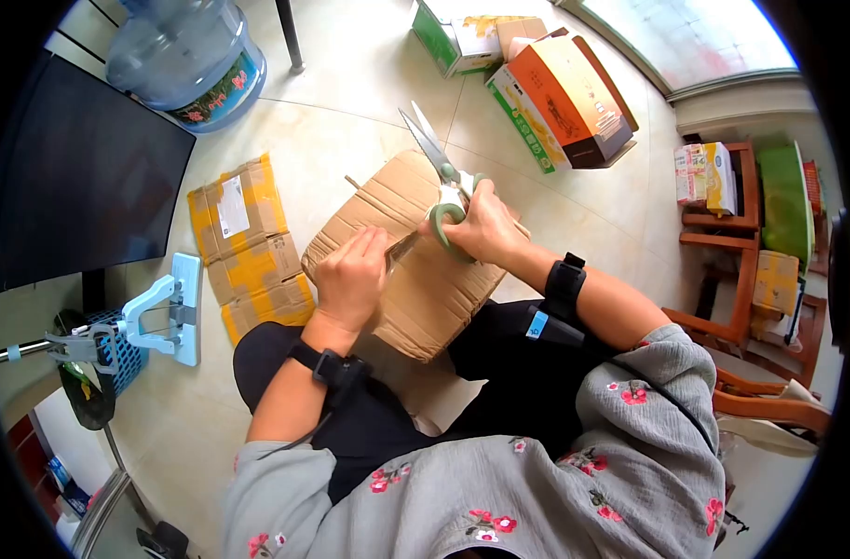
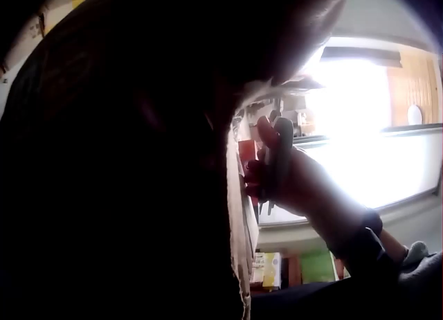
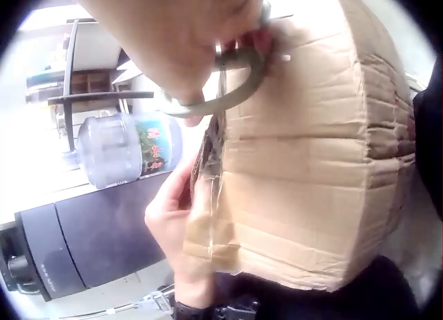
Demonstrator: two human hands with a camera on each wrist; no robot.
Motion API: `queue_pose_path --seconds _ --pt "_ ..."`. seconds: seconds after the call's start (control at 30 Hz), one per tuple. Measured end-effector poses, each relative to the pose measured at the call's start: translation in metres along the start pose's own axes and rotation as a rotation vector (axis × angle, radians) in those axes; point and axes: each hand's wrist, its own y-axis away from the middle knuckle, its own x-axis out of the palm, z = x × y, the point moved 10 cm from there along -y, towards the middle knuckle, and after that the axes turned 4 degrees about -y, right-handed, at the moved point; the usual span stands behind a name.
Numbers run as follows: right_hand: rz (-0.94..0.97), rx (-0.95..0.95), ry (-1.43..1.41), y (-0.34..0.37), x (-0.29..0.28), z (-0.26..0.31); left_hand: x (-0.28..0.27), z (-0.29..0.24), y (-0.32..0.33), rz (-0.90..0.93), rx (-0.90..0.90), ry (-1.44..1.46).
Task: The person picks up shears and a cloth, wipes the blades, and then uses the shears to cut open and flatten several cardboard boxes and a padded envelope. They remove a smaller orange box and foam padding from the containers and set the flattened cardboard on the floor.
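A brown cardboard box point(image 1: 434, 303) with creased sides lies across the person's lap, a split running along its upper face. The left hand point(image 1: 350, 278) grips the cardboard at the split's edge, its fingers curled over the flap. In the right hand point(image 1: 488, 226) is a pair of scissors point(image 1: 429, 140) with green and white handles. Their blades point away from the person, slightly spread, above the far part of the box. From the right wrist, a green handle loop point(image 3: 252, 81) shows close over the cardboard. The left wrist view is mostly dark.
A flattened, yellow-taped cardboard piece point(image 1: 248, 247) lies on the floor at left. Behind it stand a dark panel point(image 1: 89, 168) and a large water bottle point(image 1: 197, 70). Opened cartons point(image 1: 564, 98) sit at the far right, and a wooden rack point(image 1: 746, 210) stands at right.
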Motion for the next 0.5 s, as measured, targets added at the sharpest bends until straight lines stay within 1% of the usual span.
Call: queue_pose_path --seconds 0.1,0.13,0.23,0.37,0.4,0.5 --pt "-0.026 -0.064 0.11 0.012 0.007 0.006 -0.006 -0.007 -0.001 -0.033 -0.087 0.058" --pt "-0.083 -0.169 0.118 0.012 0.011 0.007 -0.011 -0.009 -0.002 -0.065 -0.114 0.092" --pt "-0.106 -0.165 0.13 0.01 0.016 -0.005 -0.026 -0.019 -0.001 -0.183 -0.094 0.064" --pt "-0.149 -0.17 0.148 0.009 0.02 -0.006 -0.038 -0.018 0.004 -0.238 -0.176 0.083" --pt "-0.15 -0.146 0.131 0.011 0.019 -0.004 -0.042 -0.019 0.006 -0.264 -0.178 0.081" --pt "-0.013 -0.013 -0.079 0.009 0.025 -0.003 -0.053 -0.013 0.011 -0.288 -0.216 0.092"
